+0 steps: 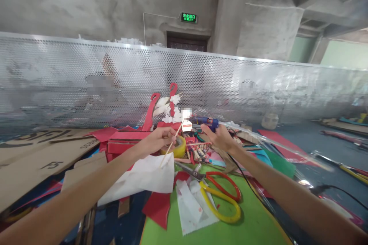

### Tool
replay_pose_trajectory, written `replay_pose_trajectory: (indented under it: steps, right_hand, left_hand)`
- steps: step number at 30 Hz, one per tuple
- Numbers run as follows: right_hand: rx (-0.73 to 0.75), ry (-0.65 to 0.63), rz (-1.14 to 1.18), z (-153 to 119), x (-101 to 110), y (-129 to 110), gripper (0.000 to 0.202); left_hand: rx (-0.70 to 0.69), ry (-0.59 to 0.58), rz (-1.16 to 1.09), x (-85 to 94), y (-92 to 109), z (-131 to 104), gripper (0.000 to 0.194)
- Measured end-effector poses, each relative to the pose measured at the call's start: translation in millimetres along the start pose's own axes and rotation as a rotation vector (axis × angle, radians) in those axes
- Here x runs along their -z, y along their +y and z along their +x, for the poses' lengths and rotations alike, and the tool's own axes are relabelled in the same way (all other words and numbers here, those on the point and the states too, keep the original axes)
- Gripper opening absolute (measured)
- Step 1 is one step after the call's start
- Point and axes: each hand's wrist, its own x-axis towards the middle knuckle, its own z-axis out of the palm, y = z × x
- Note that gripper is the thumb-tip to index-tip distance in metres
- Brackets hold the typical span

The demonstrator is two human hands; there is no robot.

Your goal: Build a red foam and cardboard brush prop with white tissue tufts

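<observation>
cluttering green mat [253, 226], red paper scraps [156, 204], perforated metal screen [258, 80], concrete walls [86, 0]

green sign [188, 17] above door reads "exit", cardboard [43, 153] marked "f5"

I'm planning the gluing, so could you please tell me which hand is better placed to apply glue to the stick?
Probably the right hand: it grips the glue gun, while the left hand holds the stick.

Both forearms are bare to the frame's edge (no sleeves, gloves, watch or rings), as are the hands [161, 138].
</observation>
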Motion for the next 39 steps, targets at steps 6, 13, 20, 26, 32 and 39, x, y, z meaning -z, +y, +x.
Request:
replay_pose_trajectory:
  steps: [6, 13, 20, 26, 32, 39]
  right_hand:
    - [0.087, 0.028, -0.114, -2.0, 2.4, -7.4, 0.029]
    - [0.261, -0.071, -0.097, -4.9, -3.4, -9.0, 0.023]
    - [0.204, 0.008, -0.119, -3.5, 1.1, -13.0, 0.028]
    - [0.212, -0.014, -0.141, -3.9, -3.0, -10.6, 0.026]
    - [0.256, -0.091, -0.142, -7.2, -9.9, -11.8, 0.028]
    - [0.2, -0.026, -0.082, -2.1, 5.7, -22.6, 0.019]
  left_hand:
    - [0.002, 0.007, -0.011, -2.4, 3.3, -1.8, 0.034]
    - [-0.008, 0.03, -0.018, -0.7, 1.8, 0.5, 0.035]
    - [-0.027, 0.015, -0.041, -0.4, 0.6, 0.1, 0.038]
    - [-0.038, 0.021, -0.01, -0.5, 1.0, -0.3, 0.039]
    - [-0.022, 0.052, 0.016, 1.2, -2.5, 1.1, 0.038]
    - [-0.041, 0.054, 0.038, 2.2, -2.4, 1.2, 0.04]
